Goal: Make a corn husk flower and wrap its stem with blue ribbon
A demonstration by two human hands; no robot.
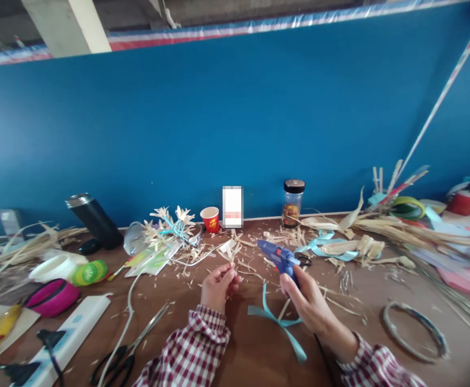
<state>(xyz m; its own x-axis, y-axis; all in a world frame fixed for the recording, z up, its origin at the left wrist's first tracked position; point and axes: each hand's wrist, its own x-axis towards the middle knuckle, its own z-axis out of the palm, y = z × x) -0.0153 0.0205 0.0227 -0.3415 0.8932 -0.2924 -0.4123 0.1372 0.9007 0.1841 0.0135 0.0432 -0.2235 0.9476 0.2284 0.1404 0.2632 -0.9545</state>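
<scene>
In my right hand [305, 298] is a blue hot glue gun [280, 255], its nozzle pointing up and to the left. My left hand [221, 285] pinches a small pale piece of dried husk [230, 255] between thumb and fingertips, with pointed strips fanning out above them. The glue gun's tip is to the right of that piece, apart from it. A light-blue ribbon [279, 321] lies on the table below and between my hands. Farther back and left sits a bunch of husk flowers [172, 226] with blue stems.
Scissors [132, 344] and a white power strip [67, 341] lie at the front left. Behind stand a black flask [95, 220], a red paper cup [210, 220] and a lidded jar [294, 204]. Husk strips [380, 228] and a wrapped ring [414, 330] are at right.
</scene>
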